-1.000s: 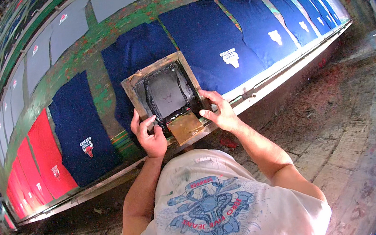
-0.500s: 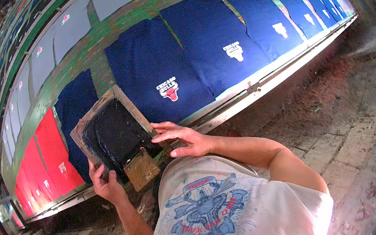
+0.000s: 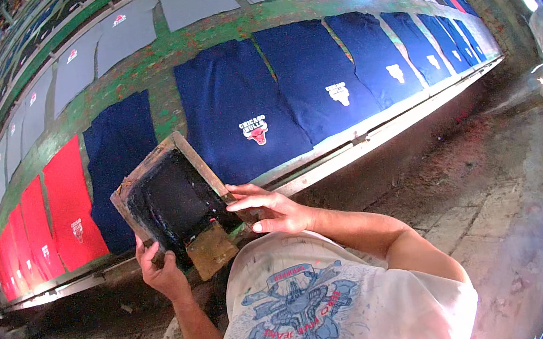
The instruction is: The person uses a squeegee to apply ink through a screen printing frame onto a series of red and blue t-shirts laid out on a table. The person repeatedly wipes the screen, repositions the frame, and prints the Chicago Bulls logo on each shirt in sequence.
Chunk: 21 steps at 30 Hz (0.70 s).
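Observation:
Between my two hands is a wooden screen-printing frame [image 3: 200,164], its inside coated black and glossy. My left hand [image 3: 162,272] is closed round its near left corner, thumb on the near side. My right hand [image 3: 275,211] grips the right side, fingers on top and thumb below. A brown, stained flat block [image 3: 212,251] sits at the frame's near end; I cannot tell how it is attached. The frame is tilted at the table's near edge, covering part of a plain dark blue cloth piece [image 3: 120,162]. To its right lies a blue piece with a red and white bull print [image 3: 255,132].
The long green table [image 3: 166,108] slopes away, with a pale metal rail [image 3: 331,162] along its near edge. Red printed pieces [image 3: 72,201] lie at the left, more blue pieces [image 3: 313,63] at the right, and grey ones [image 3: 197,2] farther back. Below is a brick floor [image 3: 430,245].
The view has turned, so more grey pieces and the right side of the room show. Both hands keep their grip on the frame, which sits slightly lower and farther right in the picture.

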Each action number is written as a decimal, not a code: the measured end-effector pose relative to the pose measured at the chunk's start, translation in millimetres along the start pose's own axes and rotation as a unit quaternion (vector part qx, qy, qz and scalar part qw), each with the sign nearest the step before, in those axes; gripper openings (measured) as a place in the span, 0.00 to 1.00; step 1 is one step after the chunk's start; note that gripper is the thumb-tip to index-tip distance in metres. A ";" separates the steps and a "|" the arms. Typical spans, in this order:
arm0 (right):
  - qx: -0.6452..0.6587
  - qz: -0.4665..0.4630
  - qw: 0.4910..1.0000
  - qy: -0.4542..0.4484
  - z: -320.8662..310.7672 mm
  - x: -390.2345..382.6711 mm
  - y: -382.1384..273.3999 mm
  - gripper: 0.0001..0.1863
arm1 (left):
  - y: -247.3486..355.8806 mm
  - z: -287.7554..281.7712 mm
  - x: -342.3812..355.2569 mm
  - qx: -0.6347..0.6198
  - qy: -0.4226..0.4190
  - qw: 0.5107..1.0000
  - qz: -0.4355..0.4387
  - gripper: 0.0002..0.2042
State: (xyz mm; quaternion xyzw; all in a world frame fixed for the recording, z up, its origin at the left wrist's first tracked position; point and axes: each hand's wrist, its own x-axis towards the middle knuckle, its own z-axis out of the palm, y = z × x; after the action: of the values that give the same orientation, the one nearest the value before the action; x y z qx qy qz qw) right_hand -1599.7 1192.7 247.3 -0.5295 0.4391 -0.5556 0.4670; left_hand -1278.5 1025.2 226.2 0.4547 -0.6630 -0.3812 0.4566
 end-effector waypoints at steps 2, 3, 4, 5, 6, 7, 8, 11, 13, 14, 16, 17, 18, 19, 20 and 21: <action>0.000 0.004 1.000 0.008 6.3 -6.4 -2.9 0.36 | -1.4 -1.0 -3.2 -0.004 -0.010 1.000 -0.001 0.20; -0.010 0.007 1.000 0.013 9.0 -11.1 -4.3 0.36 | -2.5 -1.4 -3.4 -0.031 -0.018 0.999 -0.011 0.20; 0.000 0.016 1.000 0.022 14.2 -16.4 -5.3 0.36 | -3.9 -1.7 -3.9 -0.055 -0.025 0.998 -0.017 0.20; 0.017 0.024 0.999 0.030 18.9 -20.9 -6.4 0.36 | -5.5 -1.5 -4.1 -0.082 -0.030 0.996 -0.021 0.20; 0.020 0.028 0.999 0.038 23.3 -24.5 -7.5 0.36 | -6.9 -1.8 -3.3 -0.079 -0.038 0.996 -0.015 0.21; 0.013 0.027 0.998 0.047 26.1 -27.4 -8.7 0.37 | -7.9 -2.3 -1.8 -0.079 -0.045 0.996 -0.007 0.21; 0.012 0.031 0.998 0.050 26.6 -31.1 -10.7 0.37 | -8.6 -2.0 -1.5 -0.078 -0.052 0.996 0.002 0.21; -0.008 0.024 0.998 0.050 21.6 -34.2 -15.4 0.37 | -8.2 0.9 -2.2 -0.119 -0.060 0.991 0.021 0.21; 0.005 0.024 0.999 0.044 15.1 -34.0 -19.3 0.37 | -7.6 4.1 -3.0 -0.136 -0.062 0.989 0.020 0.20; -0.012 0.020 0.999 0.043 9.5 -33.6 -21.5 0.37 | -8.3 7.2 -3.8 -0.150 -0.061 0.987 0.015 0.20; 0.008 0.004 0.999 0.035 -1.0 -31.1 -25.8 0.37 | -11.4 12.4 -3.8 -0.132 -0.054 0.990 0.015 0.20; -0.007 -0.014 0.999 0.034 -7.1 -31.1 -29.0 0.37 | -13.3 14.4 -4.4 -0.127 -0.049 0.991 0.009 0.20; -0.014 -0.019 0.999 0.026 -15.4 -31.6 -33.1 0.37 | -17.3 21.3 -0.3 -0.154 -0.048 0.987 0.026 0.22; -0.029 -0.030 0.999 0.020 -27.2 -31.1 -37.4 0.37 | -19.3 27.0 -1.2 -0.178 -0.039 0.983 -0.007 0.23; -0.048 -0.044 0.998 0.015 -41.5 -30.2 -42.2 0.38 | -20.3 34.0 -3.0 -0.204 -0.027 0.978 -0.038 0.24; -0.064 -0.041 0.997 0.001 -60.3 -28.7 -46.5 0.37 | -20.0 44.5 -5.9 -0.228 -0.014 0.971 -0.067 0.25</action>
State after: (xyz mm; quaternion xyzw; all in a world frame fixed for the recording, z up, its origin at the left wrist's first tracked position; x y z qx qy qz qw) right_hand -1662.3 1228.8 284.7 -0.5757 0.4521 -0.5455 0.4081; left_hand -1314.8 1028.9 193.2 0.3772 -0.5327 -0.5581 0.5123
